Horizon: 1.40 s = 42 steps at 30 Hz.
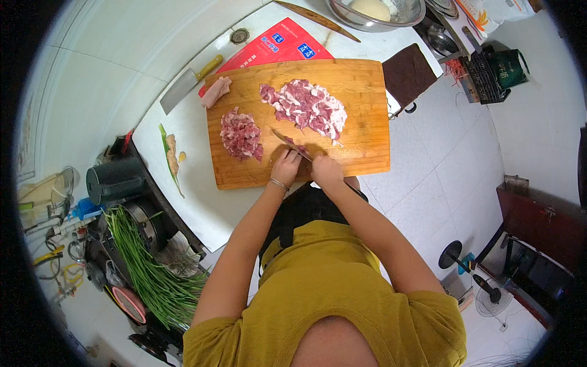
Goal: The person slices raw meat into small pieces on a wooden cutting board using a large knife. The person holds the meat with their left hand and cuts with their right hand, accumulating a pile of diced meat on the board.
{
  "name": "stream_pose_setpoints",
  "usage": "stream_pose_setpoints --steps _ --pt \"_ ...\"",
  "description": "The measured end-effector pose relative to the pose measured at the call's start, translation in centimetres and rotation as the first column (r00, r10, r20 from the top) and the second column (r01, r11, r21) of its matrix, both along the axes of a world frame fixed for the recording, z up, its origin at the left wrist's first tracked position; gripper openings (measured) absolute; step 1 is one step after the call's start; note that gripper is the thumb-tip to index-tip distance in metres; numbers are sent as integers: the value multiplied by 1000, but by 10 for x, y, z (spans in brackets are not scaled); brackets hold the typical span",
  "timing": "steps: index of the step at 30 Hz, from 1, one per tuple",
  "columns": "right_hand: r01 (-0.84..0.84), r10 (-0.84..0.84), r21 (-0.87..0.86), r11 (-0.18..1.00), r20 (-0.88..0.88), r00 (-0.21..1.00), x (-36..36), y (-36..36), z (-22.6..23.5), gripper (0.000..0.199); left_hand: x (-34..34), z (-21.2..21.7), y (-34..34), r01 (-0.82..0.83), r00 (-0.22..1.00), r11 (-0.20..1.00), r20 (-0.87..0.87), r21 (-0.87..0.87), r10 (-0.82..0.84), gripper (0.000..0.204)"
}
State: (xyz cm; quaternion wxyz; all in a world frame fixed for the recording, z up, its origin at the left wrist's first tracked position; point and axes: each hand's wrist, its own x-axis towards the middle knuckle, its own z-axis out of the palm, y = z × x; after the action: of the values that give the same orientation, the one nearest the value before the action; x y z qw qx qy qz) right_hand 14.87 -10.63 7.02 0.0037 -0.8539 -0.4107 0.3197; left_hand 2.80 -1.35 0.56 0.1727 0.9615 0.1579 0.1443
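Note:
A wooden cutting board (361,128) lies on a white counter. On it sit a large pile of sliced raw meat (306,107), a smaller pile of chopped meat (240,134) and a pale uncut piece (215,92) at its far left corner. My right hand (327,171) grips the handle of a knife (290,144) whose blade rests on a small piece of meat (299,147) near the board's front edge. My left hand (285,166) presses fingertips onto that piece, right beside the blade.
A cleaver (186,85) lies left of the board. A red packet (275,46), a metal bowl with dough (373,12) and a dark cloth (408,73) sit beyond. Green chives (153,269) and a black pot (113,178) stand at lower left. A fan (471,275) stands on the tiled floor.

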Motion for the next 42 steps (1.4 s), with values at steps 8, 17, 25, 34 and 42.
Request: stream_pose_setpoints --steps 8,17,25,34,42 --pt "80 -81 -25 996 -55 995 13 -33 -5 18 -2 -4 2 -23 998 999 -60 49 26 21" --pt "78 -71 133 988 -58 996 10 19 3 17 -7 6 1 -1 999 1000 51 -18 2 20" --pt "59 -53 136 989 -51 997 6 -17 22 14 -13 3 4 -17 1000 1000 18 -13 17 21" --pt "-14 12 87 996 23 1000 -7 3 -8 14 -8 -9 5 3 1000 998 8 67 -3 23" --pt "98 -98 -15 995 -24 995 4 -45 16 15 -7 3 1 -34 999 998 23 55 33 18"
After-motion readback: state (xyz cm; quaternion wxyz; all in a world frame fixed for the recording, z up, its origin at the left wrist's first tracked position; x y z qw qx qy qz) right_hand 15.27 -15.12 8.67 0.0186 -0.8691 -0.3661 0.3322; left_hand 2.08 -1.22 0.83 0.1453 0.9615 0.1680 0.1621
